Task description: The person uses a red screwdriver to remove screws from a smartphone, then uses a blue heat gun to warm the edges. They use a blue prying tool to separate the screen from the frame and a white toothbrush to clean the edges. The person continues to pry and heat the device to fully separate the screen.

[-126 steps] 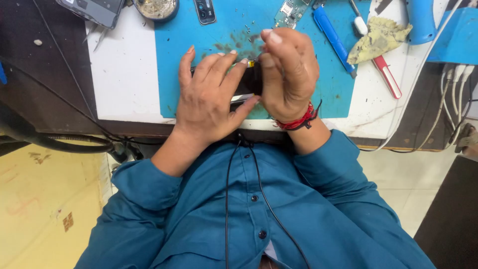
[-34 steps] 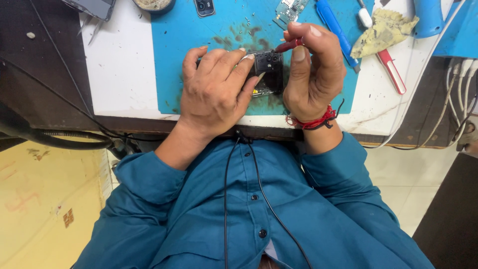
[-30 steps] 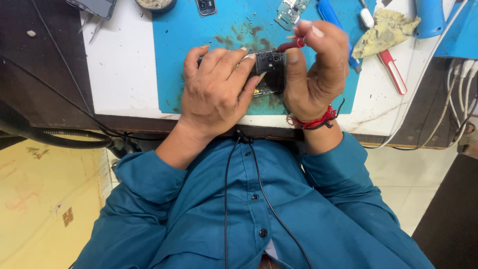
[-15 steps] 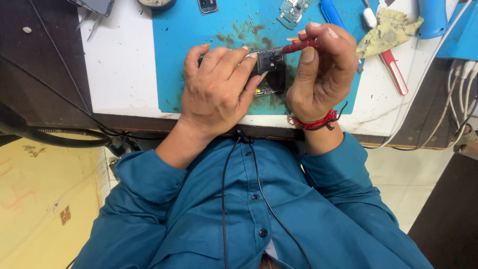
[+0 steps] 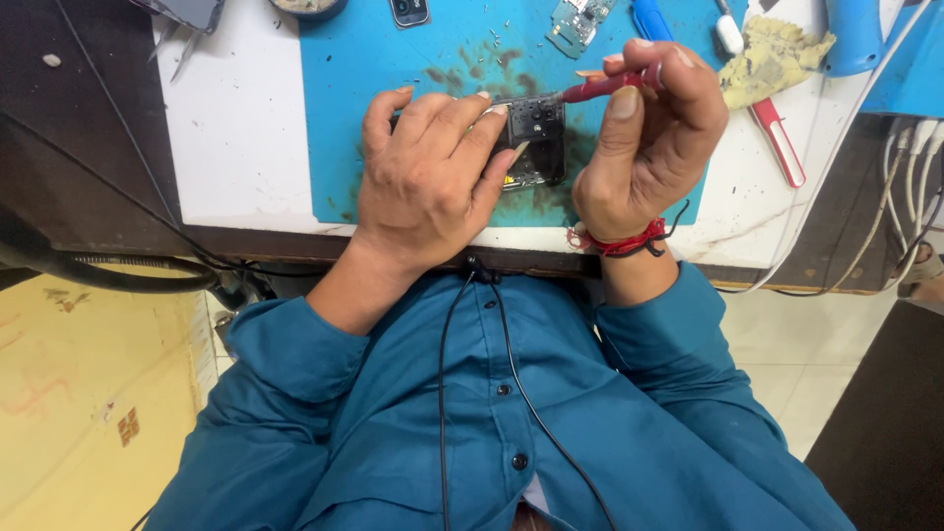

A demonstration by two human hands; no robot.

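Note:
My left hand (image 5: pixel 425 175) lies palm down over a dark opened phone (image 5: pixel 536 138) and pins it to the stained blue work mat (image 5: pixel 354 79). My right hand (image 5: pixel 649 128) grips a thin red-handled screwdriver (image 5: pixel 610 84), held nearly level. Its metal tip touches the phone's top edge by the camera cluster. A red thread band circles my right wrist. Most of the phone is hidden under my left fingers.
A small circuit board (image 5: pixel 575 20), a blue-handled tool (image 5: pixel 651 18), a yellowish rag (image 5: pixel 777 49) and a red-handled tool (image 5: pixel 779 143) lie at the far right of the white bench (image 5: pixel 236 118). White cables (image 5: pixel 900 197) hang at the right edge. A black cord runs down my blue shirt.
My right hand took up the red screwdriver and raised it to the phone's top edge. The left hand stayed clamped over the phone.

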